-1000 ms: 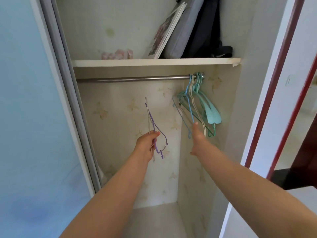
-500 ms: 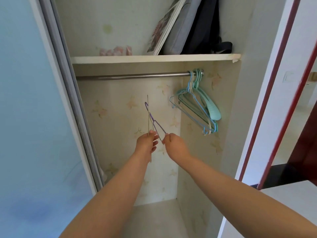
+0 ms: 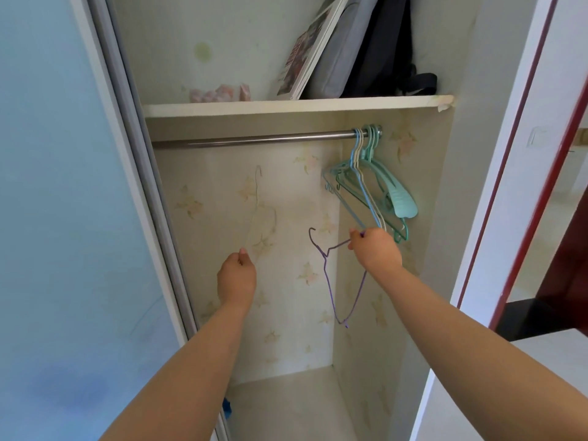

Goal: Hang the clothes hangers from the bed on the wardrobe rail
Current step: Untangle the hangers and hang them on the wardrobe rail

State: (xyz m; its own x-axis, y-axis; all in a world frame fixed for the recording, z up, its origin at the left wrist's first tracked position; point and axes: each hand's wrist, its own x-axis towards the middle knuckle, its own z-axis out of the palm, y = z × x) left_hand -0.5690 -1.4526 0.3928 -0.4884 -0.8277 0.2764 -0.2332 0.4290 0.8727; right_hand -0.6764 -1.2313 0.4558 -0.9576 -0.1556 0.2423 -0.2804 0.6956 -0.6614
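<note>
A steel wardrobe rail point(image 3: 254, 140) runs under the shelf. Several teal, blue and cream hangers point(image 3: 375, 189) hang bunched at its right end. My right hand point(image 3: 375, 251) pinches a thin purple wire hanger point(image 3: 331, 272), which dangles tilted below the bunch, its hook pointing up-left. My left hand point(image 3: 237, 276) grips the bottom of a pale cream wire hanger point(image 3: 257, 202), held upright below the rail, faint against the wallpaper. Both hands are inside the wardrobe, well under the rail.
A shelf point(image 3: 286, 105) above the rail carries a book point(image 3: 308, 49), a grey bag and a dark bag. A sliding door point(image 3: 57, 218) and its frame stand at the left. The wardrobe side wall point(image 3: 477, 154) is close on the right.
My right hand took the purple hanger from my left hand and drew it right, toward the hanging bunch. My left hand shifted left, keeping the cream hanger.
</note>
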